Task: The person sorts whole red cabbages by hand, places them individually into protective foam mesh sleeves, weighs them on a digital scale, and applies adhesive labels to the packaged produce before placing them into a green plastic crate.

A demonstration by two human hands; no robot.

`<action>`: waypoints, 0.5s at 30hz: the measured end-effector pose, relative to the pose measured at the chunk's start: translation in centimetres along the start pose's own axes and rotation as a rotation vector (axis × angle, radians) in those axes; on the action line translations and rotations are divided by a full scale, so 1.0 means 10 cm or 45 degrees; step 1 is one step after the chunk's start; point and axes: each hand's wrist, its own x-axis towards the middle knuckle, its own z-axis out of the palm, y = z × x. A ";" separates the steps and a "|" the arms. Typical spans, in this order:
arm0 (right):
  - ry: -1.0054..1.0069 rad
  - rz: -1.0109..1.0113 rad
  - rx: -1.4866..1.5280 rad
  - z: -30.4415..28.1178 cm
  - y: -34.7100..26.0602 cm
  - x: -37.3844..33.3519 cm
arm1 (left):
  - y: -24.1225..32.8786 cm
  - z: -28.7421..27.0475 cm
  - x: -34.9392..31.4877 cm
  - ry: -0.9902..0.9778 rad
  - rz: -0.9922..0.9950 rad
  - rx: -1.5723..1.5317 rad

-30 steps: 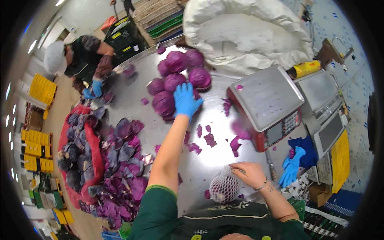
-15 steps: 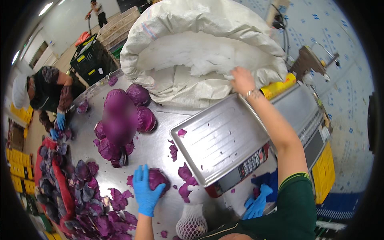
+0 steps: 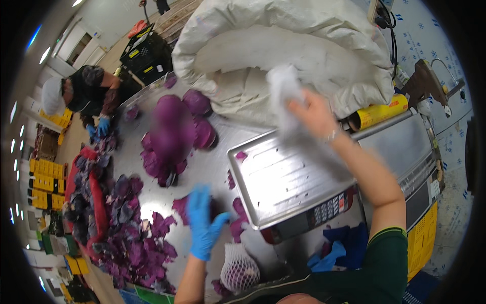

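Pinching a blurred white bundle (image 3: 284, 90) between thumb and fingers, our right hand (image 3: 315, 116) holds it near the white sack (image 3: 243, 14); our gloved left hand (image 3: 205, 225), thumb spread wide, partly hides a purple cabbage (image 3: 216, 206), contact unclear.

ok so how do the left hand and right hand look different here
The left hand wears a blue glove; the right hand is bare, with a bracelet.
The left hand is open by a purple cabbage; the right hand grips a blurred white item near the white bag.
Both belong to the same person.
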 end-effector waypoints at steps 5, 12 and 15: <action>-0.302 0.015 0.119 0.99 -0.47 -1.74 | 0.98 -0.32 -0.15 -0.067 -0.623 -1.428; -0.427 0.289 0.205 1.46 -0.43 -2.90 | -0.05 -0.93 -1.37 -0.272 -0.824 -1.478; -0.315 0.608 0.417 1.85 -0.48 -3.09 | -0.57 -1.15 -1.71 -0.044 -0.982 -1.215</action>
